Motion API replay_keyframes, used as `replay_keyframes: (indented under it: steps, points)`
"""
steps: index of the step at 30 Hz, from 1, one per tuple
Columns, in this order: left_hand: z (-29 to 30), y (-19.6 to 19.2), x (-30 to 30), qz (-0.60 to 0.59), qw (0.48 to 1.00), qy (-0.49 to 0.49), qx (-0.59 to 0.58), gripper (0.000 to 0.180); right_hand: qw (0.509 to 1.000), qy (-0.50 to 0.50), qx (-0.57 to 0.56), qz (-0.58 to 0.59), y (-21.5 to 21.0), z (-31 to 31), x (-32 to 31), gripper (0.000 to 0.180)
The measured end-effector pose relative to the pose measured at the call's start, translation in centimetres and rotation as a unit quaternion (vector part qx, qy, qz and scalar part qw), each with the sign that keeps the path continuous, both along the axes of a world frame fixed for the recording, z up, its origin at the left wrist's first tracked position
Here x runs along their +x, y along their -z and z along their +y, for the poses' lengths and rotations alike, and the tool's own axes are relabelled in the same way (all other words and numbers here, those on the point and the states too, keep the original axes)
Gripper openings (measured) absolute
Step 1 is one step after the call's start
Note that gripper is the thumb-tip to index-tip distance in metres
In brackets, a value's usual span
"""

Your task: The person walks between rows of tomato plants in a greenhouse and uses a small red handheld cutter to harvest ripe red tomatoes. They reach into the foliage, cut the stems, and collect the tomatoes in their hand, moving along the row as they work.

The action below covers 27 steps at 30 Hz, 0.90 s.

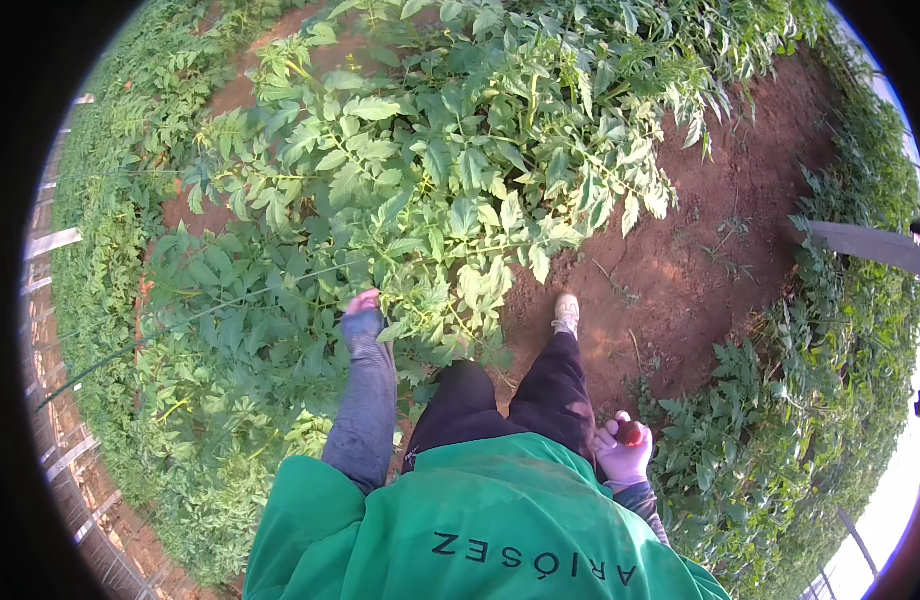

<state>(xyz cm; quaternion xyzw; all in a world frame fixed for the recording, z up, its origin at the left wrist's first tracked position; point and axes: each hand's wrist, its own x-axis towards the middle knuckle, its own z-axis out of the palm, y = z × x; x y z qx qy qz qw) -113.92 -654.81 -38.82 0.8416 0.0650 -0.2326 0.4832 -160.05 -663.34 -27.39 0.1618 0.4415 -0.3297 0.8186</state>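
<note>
My right hand is closed round a dark red tomato, low beside my right thigh. Stretched forward into the tomato plant, my left hand touches or nearly touches its leaves. A grey sleeve covers that arm and part of the hand. Only a small part of the left fingers shows at the leaf edge, so whether they grip anything cannot be seen. Leafy stems spread in front of and around this hand.
A thin green string runs slantwise through the plants on the left. Brown soil forms a path, with my shoe on it. Another leafy row borders the right side, and a pale post juts in there.
</note>
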Motion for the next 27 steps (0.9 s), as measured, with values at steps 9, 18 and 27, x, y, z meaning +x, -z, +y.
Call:
replay_keyframes:
  steps: [9, 18, 27]
  points:
    - [-10.3, -16.5, -3.5, -0.153, 0.973, 0.106, -0.139, 0.029, 0.997, -0.075, 0.019, 0.001, 4.9, -16.5, -4.8, 0.031]
    - [-24.1, -0.3, -4.1, 0.149, 0.768, 0.373, 0.499, 0.045, 0.987, -0.143, 0.048, -0.045, 8.9, -23.1, -4.2, 0.032]
    - [-15.5, 5.2, -12.8, -0.045, 0.594, 0.64, 0.485, 0.033, 0.973, -0.203, 0.082, -0.071, 12.6, -23.3, 0.3, 0.033]
